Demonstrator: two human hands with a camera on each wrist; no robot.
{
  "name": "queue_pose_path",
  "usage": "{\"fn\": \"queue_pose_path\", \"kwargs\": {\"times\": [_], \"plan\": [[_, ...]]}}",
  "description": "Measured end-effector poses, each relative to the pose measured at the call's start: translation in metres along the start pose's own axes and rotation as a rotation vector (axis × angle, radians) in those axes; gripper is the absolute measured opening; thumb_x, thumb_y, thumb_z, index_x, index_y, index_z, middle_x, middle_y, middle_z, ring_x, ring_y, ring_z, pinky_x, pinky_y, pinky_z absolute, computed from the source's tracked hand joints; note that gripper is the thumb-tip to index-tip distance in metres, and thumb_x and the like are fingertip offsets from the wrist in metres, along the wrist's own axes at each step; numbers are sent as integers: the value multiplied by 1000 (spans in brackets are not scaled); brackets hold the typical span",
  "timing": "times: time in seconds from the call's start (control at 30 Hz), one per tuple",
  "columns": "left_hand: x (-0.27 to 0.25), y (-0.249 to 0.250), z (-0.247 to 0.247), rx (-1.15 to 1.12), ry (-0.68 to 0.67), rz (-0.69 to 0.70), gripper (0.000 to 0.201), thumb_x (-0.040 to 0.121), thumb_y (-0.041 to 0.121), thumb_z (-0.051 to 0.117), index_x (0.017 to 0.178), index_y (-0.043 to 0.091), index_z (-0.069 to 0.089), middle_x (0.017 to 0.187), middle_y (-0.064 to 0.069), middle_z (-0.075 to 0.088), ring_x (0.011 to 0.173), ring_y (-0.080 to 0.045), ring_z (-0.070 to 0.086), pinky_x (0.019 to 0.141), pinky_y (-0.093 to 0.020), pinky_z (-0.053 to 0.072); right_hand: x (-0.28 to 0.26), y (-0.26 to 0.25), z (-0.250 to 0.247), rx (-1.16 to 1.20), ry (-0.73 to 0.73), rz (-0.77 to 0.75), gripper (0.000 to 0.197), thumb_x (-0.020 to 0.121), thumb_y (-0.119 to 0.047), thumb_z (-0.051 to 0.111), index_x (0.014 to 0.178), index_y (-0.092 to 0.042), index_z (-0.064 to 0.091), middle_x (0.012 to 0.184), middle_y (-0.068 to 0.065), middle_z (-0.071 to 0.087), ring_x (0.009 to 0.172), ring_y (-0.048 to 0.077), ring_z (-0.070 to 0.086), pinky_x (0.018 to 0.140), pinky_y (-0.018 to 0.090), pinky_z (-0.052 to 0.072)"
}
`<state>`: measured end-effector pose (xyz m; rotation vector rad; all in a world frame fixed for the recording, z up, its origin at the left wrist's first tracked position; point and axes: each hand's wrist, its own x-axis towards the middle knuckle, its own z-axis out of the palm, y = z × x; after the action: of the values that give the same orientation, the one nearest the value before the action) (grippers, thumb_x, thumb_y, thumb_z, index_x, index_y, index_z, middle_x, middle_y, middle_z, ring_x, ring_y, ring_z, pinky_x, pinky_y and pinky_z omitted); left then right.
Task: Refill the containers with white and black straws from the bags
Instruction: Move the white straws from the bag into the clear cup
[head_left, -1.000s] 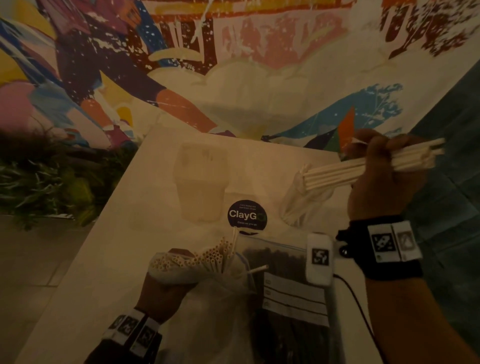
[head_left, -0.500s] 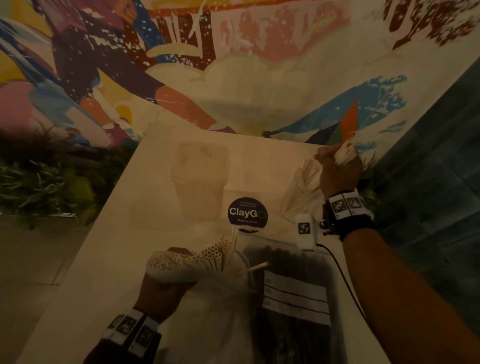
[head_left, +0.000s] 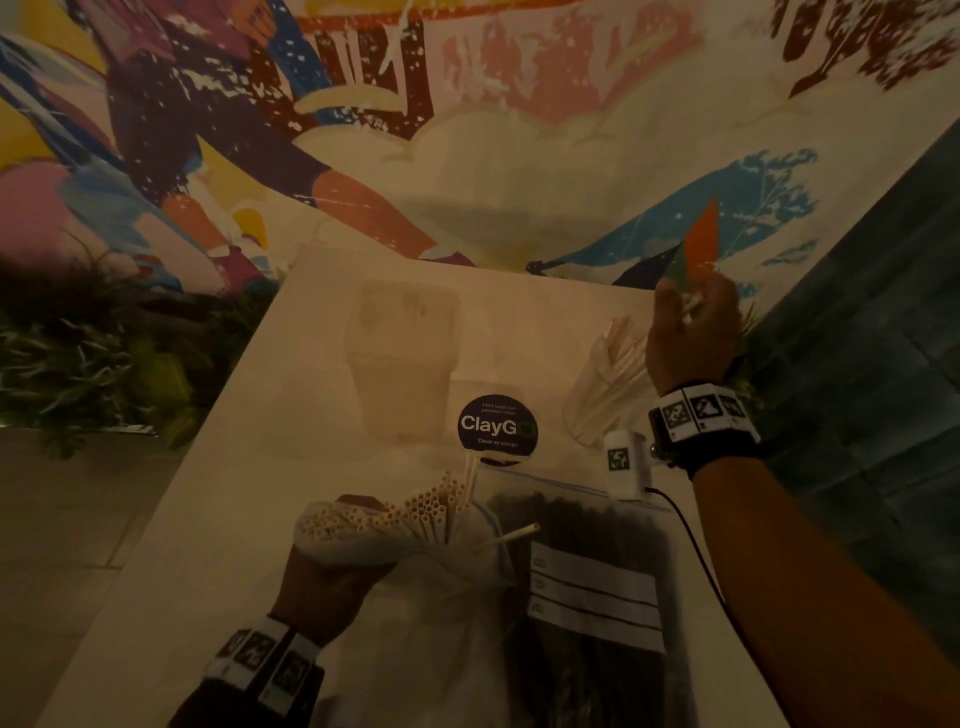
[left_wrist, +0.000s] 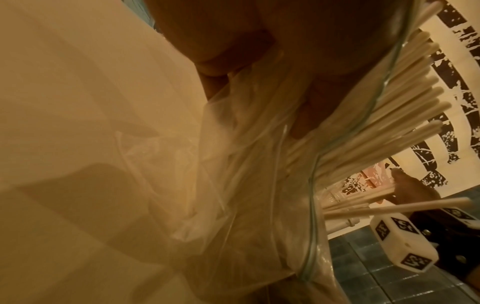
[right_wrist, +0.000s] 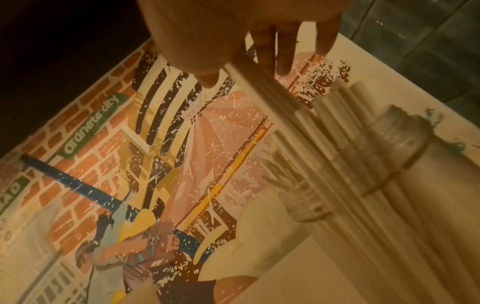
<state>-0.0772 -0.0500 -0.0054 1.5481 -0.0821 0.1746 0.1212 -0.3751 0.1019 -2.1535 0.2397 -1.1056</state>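
Observation:
My left hand (head_left: 327, 577) grips the neck of a clear bag (head_left: 415, 675) near the table's front, and white straws (head_left: 415, 514) fan out of its open mouth. The left wrist view shows my fingers (left_wrist: 259, 41) curled round the plastic beside the straws (left_wrist: 402, 92). To the right lies a zip bag of black straws (head_left: 571, 530). At the far right, a clear container (head_left: 582, 415) leans with white straws (head_left: 618, 358) in it. My right hand (head_left: 693, 332) hovers over their tops, its fingers (right_wrist: 272, 51) straight and a blurred bundle of straws (right_wrist: 262, 86) running down from the palm.
A second clear tub (head_left: 402, 358) stands mid-table, behind a round dark "ClayGo" sign (head_left: 497, 426). The table (head_left: 234, 493) ends against a painted mural wall. Plants (head_left: 78, 364) line the left side and dark tiles (head_left: 883, 389) the right. A cable (head_left: 691, 525) crosses the black-straw bag.
My right hand carried a bundle of white straws from mid-air down into the right container and its fingers have since straightened. The left hand keeps its hold on the bag.

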Motion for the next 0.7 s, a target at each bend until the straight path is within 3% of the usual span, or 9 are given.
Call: {"fn": "queue_pose_path", "kwargs": {"times": [0.07, 0.13, 0.2, 0.27, 0.3, 0.37, 0.43, 0.57, 0.7], "plan": [[0, -1, 0, -24, 0, -9, 44, 50, 13, 81, 83, 40, 70, 82, 13, 71, 76, -4, 68, 66, -18, 56, 0, -4, -3, 52, 84, -110, 45, 92, -31, 54, 125, -2, 49, 123, 21, 54, 110, 36, 55, 91, 47, 48], [0, -2, -2, -42, 11, -25, 42, 49, 22, 82, 84, 39, 70, 85, 9, 72, 77, -6, 68, 67, -20, 56, 1, -3, -4, 20, 44, -202, 43, 94, -25, 48, 133, -6, 44, 129, 22, 52, 116, 37, 52, 97, 44, 45], [0, -3, -2, -32, 14, -34, 39, 49, 32, 79, 86, 40, 69, 87, 8, 71, 79, -8, 68, 68, -22, 56, -1, 3, 0, -174, -235, -196, 47, 93, -35, 36, 129, -9, 51, 129, 20, 54, 119, 36, 51, 100, 44, 41], [-1, -3, -4, -18, 9, -32, 40, 48, 36, 79, 87, 40, 69, 88, 9, 71, 80, -8, 68, 69, -23, 56, -8, 10, 4, -447, -545, -117, 55, 88, -46, 24, 117, -14, 58, 132, 16, 51, 124, 35, 43, 101, 53, 36], [0, -3, -3, -15, 3, -35, 43, 47, 39, 82, 87, 40, 69, 88, 8, 71, 80, -8, 68, 70, -23, 56, -11, 11, 5, -534, -616, -72, 53, 90, -46, 23, 116, -16, 57, 137, 14, 45, 128, 35, 37, 104, 56, 31], [-1, -4, -3, -23, 0, -36, 49, 43, 48, 86, 88, 39, 69, 89, 5, 72, 80, -9, 68, 70, -21, 56, -16, 13, 7, -577, -584, -26, 46, 98, -40, 26, 129, -15, 50, 148, 13, 34, 137, 33, 27, 109, 56, 22], [-1, -3, -2, -20, 10, -34, 46, 43, 43, 84, 86, 42, 69, 89, 8, 72, 79, -5, 68, 69, -18, 56, -20, 8, 7, -559, -504, -43, 48, 100, -37, 27, 139, -12, 40, 153, 14, 28, 141, 33, 23, 110, 55, 16], [-2, -3, -1, -24, -6, -17, 38, 48, 35, 76, 84, 47, 69, 86, 16, 71, 79, -1, 67, 68, -17, 55, -26, 6, 10, -647, -621, -72, 47, 100, -37, 29, 141, -14, 36, 152, 14, 29, 139, 34, 23, 109, 56, 20], [0, -5, -3, 11, 1, -15, 41, 48, 42, 80, 87, 47, 68, 91, 14, 70, 81, -4, 67, 70, -24, 57, -23, 4, 9, -674, -636, -32, 47, 99, -35, 29, 142, -16, 34, 151, 13, 29, 139, 34, 23, 110, 57, 20]]}}
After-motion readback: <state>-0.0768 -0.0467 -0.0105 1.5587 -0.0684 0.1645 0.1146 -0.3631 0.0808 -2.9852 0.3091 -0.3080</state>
